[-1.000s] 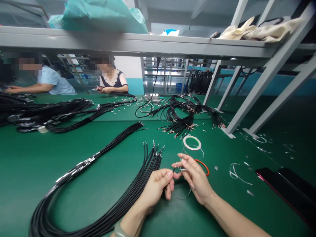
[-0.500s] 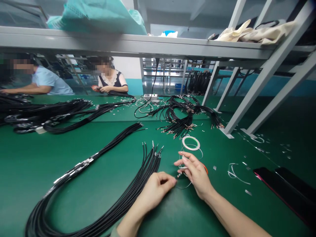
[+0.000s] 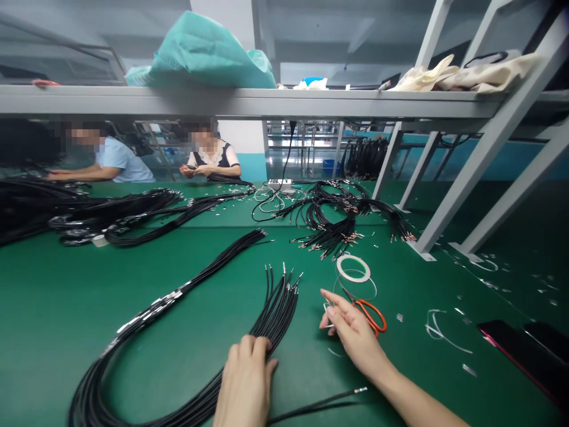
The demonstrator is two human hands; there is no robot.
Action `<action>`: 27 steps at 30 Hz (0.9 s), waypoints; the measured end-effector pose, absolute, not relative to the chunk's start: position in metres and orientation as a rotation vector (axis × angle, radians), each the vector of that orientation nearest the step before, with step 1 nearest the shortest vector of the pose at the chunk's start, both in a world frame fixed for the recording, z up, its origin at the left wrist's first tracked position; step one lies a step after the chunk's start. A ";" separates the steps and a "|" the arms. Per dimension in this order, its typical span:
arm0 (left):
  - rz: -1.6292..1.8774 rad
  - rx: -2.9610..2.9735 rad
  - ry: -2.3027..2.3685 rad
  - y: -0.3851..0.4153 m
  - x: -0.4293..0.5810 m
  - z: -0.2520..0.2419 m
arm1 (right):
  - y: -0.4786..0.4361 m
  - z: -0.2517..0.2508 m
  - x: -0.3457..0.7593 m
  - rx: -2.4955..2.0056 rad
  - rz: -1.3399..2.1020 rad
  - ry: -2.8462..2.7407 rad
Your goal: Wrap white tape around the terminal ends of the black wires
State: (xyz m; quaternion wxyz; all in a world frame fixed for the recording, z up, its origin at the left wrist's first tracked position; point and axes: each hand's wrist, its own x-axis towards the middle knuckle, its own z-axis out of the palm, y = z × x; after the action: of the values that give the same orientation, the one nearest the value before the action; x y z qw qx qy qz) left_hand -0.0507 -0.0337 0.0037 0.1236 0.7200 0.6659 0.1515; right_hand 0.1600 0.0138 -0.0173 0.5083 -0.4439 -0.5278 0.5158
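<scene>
My left hand (image 3: 246, 376) lies over a bundle of black cables (image 3: 278, 311), its fingers curled down on them and the fingertips hidden. The bundle bends in a long U, with metal tips at its ends. Beside that hand, a separate cable (image 3: 320, 406) runs right along the table to a silvery tip. My right hand (image 3: 355, 335) is raised over the table, thumb and fingers closed on a thin white strip (image 3: 328, 314). Partly behind it lie orange-handled scissors (image 3: 377, 314). A white roll of tape (image 3: 354, 268) with a green inner ring sits just beyond.
Farther back are a coil of black cables (image 3: 329, 219) and a power strip (image 3: 280, 184). Grey shelf legs (image 3: 471, 178) stand at right, near a dark phone (image 3: 511, 350) and white scraps (image 3: 435, 326). Two people (image 3: 217, 157) work across the table.
My left hand has moved down and left from the right hand onto the cable bundle. A separate cable now shows on the table, and the scissors are more exposed. The view has tilted up slightly.
</scene>
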 end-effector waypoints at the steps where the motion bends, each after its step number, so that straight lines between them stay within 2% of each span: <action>1: 0.427 2.106 1.945 -0.035 -0.057 0.001 | 0.014 -0.019 0.159 -1.082 1.249 -1.275; 9: 0.418 2.172 1.858 -0.040 -0.110 -0.002 | 0.006 -0.030 0.151 -1.161 1.183 -1.369; 12: 0.317 2.153 1.878 -0.035 -0.119 0.006 | 0.006 -0.033 0.148 -1.167 1.163 -1.333; 17: 0.283 2.310 1.944 -0.006 -0.068 0.022 | 0.009 -0.036 0.144 -1.162 1.150 -1.279; 22: 0.248 2.331 2.185 0.030 -0.009 0.013 | 0.009 -0.033 0.145 -1.163 1.185 -1.260; 27: 0.278 2.275 2.276 0.028 -0.001 0.008 | 0.007 -0.031 0.144 -1.154 1.161 -1.272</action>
State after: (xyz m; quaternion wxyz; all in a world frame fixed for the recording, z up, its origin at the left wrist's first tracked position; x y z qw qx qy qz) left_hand -0.0007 0.0279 0.0076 -0.0442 0.7035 0.7041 0.0859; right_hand 0.1439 0.0074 -0.0311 0.5094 -0.4791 -0.5281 0.4819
